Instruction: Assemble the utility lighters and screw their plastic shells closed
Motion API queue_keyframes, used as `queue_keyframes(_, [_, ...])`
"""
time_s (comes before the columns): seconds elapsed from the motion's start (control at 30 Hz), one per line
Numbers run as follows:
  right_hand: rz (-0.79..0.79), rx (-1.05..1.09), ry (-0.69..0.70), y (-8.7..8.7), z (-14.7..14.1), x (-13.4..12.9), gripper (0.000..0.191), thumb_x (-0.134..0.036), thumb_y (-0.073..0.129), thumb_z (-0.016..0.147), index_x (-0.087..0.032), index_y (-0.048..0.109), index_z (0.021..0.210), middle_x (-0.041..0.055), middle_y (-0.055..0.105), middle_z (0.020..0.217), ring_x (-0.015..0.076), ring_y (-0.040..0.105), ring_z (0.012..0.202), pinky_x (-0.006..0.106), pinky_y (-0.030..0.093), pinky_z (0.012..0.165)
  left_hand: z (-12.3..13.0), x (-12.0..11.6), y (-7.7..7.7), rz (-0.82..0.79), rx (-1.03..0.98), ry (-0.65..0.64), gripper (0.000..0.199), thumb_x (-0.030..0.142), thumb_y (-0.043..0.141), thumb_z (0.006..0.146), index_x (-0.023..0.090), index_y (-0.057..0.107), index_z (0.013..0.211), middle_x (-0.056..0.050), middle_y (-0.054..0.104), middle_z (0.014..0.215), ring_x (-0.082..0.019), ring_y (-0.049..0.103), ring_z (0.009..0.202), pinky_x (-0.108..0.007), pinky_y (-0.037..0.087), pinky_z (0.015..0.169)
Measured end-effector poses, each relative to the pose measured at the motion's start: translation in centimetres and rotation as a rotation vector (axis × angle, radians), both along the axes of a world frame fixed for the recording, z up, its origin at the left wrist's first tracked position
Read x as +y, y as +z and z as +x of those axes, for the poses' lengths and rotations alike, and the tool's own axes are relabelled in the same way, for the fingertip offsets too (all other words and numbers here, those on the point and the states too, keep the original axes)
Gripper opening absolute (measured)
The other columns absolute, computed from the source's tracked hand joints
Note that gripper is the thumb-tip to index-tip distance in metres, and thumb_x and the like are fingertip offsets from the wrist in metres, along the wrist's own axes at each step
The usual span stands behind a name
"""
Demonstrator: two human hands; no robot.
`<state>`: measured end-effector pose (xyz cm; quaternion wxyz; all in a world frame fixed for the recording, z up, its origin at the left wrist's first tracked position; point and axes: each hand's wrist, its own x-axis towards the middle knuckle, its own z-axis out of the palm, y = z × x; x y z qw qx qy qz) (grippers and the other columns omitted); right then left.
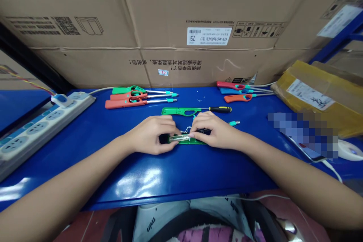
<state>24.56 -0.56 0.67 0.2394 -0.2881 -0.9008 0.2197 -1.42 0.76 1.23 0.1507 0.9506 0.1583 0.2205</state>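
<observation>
On the blue table, both my hands are at an opened green gas lighter point(195, 142) with a clear fuel tank point(178, 137) lying in its shell. My left hand point(159, 134) is closed round the lighter's left end, thumb and fingers at the tank. My right hand point(215, 130) pinches at the tank's right end and covers much of the shell. Thin white wires point(187, 129) loop up between the hands. Past the right hand sticks out a metal tip with a teal collar point(234, 123). Just behind lies a loose green shell half point(178, 111), beside a yellow-and-black screwdriver point(220, 109).
Back left lie a green lighter point(127, 90) and two red-orange lighters point(123, 103). Red, blue and orange lighters point(237, 98) lie back right, near a yellow parcel point(309, 98). A power strip point(42, 128) borders the left; a phone point(303, 143) lies right. A large carton point(159, 15) stands behind.
</observation>
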Motion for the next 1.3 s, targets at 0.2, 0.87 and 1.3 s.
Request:
queue_keyframes(0.2, [0.018,-0.053,0.025,-0.8,-0.2,0.0,0.014,-0.028,0.065,0.098,-0.023,0.073,0.089,0.0012,0.074,0.090,0.0188,0.062,0.094,0.039,0.035,0.096,-0.2,0.0,0.4,-0.018,0.092,0.006,0.017,0.022,0.063,0.088,0.020,0.075,0.099,-0.003,0.070,0.080,-0.017,0.063,0.074,-0.029,0.053,0.071])
queue_keyframes(0.87, [0.138,-0.140,-0.024,-0.6,0.3,0.2,0.009,-0.029,0.068,0.096,-0.023,0.071,0.089,0.0027,0.072,0.096,0.0210,0.061,0.098,0.041,0.033,0.094,-0.3,0.5,-0.7,-0.129,0.061,0.072,0.021,0.030,0.064,0.097,0.023,0.081,0.108,-0.005,0.069,0.091,-0.016,0.067,0.080,-0.027,0.056,0.078])
queue_keyframes(1.3, [0.049,-0.080,-0.149,-0.2,0.4,0.3,0.010,-0.031,0.069,0.094,-0.022,0.068,0.090,0.0017,0.073,0.096,0.0211,0.062,0.096,0.039,0.036,0.093,-0.2,0.5,-0.9,-0.095,0.067,0.074,0.023,0.026,0.061,0.098,0.023,0.080,0.110,-0.006,0.069,0.098,-0.017,0.068,0.087,-0.029,0.056,0.081])
